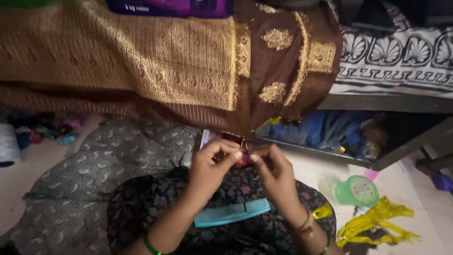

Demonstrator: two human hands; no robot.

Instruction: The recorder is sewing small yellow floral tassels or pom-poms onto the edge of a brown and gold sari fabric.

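While both hands pinch the brown sari's hanging edge (240,134) at twelve o'clock, left hand (212,163) and right hand (272,167) clamped on it, I log tassel-knotting underway; next calls for steady tension.

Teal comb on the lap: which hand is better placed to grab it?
Probably the left hand. The teal comb lies mostly under the left wrist, while the right hand sits just past its far end. Both hands pinch the brown fabric edge.

From my feed I see a teal comb (232,213) on the lap at six o'clock, a green lidded container (357,191) and yellow threads (377,225) at four, a white spool (8,144) at nine, a patterned bedsheet (401,56) at two.
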